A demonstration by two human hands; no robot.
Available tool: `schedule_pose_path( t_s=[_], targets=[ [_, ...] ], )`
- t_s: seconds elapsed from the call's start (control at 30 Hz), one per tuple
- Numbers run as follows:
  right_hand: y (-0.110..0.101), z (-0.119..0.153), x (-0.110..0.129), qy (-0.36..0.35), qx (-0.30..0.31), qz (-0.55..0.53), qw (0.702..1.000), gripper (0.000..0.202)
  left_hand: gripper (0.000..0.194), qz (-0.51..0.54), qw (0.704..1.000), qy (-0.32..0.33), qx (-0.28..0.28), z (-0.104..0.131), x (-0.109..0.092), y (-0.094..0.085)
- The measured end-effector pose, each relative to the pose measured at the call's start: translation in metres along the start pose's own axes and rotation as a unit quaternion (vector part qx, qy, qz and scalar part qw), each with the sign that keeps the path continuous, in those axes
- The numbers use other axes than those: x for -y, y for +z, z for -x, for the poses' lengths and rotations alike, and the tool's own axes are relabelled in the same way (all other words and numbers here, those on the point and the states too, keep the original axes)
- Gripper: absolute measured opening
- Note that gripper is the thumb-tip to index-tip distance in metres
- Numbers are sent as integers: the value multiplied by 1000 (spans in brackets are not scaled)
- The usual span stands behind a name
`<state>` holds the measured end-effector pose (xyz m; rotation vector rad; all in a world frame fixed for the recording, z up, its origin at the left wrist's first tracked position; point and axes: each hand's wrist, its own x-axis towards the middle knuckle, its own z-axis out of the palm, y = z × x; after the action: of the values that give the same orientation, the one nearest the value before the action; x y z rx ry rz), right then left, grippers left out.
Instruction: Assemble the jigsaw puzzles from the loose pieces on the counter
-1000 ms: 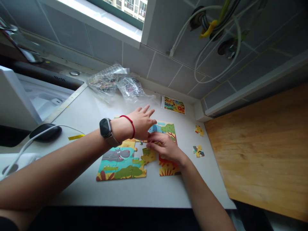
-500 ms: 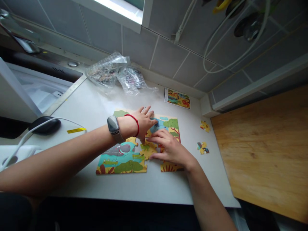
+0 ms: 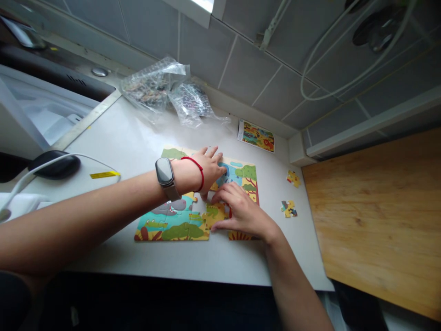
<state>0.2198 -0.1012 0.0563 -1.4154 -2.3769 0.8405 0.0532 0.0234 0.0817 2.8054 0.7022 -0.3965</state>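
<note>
White table point(image 3: 234, 259) carries the lot; wooden board point(image 3: 372, 202) to its right. Jigsaw puzzle point(image 3: 188, 230) sits mid-table, partly assembled: animal scene, hippo and crocodile block on the left, trees and a red border strip on the right, table showing through a gap in the lower middle. Two clear plastic bags point(image 3: 151, 89) lie crumpled at the back by the tiled wall, contents unclear.

Left hand point(image 3: 206, 172) lies over the upper middle of the puzzle, fingers spread, gripping nothing visible. Right hand point(image 3: 241, 209) is at the gap, thumb and forefinger apart in a C around a yellow piece point(image 3: 215, 214); can't tell if they pinch it or only rest at its edges.

Black mouse point(image 3: 55, 164) at the left of the table, white cable over it. Picture card point(image 3: 257, 136) at the back right, similar animal scene. Yellow piece is up against the left block; can't tell if it's locked in. Two loose pieces point(image 3: 288, 208) near the right edge, apart from each other.
</note>
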Motion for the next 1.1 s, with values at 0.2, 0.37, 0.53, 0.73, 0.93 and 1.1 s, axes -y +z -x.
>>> schedule_pose_path(
  t_s=[0.2,0.37,0.53,0.73,0.93,1.1],
  targets=[
    [-5,4,-2,16,-10,-79,997,23,95,15,1000,-2,0,3,-2,1],
    [-12,7,-5,86,12,-176,981,14,84,-12,1000,6,22,6,-8,-4],
    [-8,5,-9,92,58,-121,987,12,93,-18,999,5,31,6,-14,-6],
    [-7,3,-8,24,45,-86,995,8,108,33,999,26,17,6,-24,-7],
    [-7,3,-5,70,55,-74,993,11,100,47,996,71,4,6,-37,1],
    [-5,1,-5,80,46,-54,994,18,118,1,998,62,30,4,-41,3]
  ],
)
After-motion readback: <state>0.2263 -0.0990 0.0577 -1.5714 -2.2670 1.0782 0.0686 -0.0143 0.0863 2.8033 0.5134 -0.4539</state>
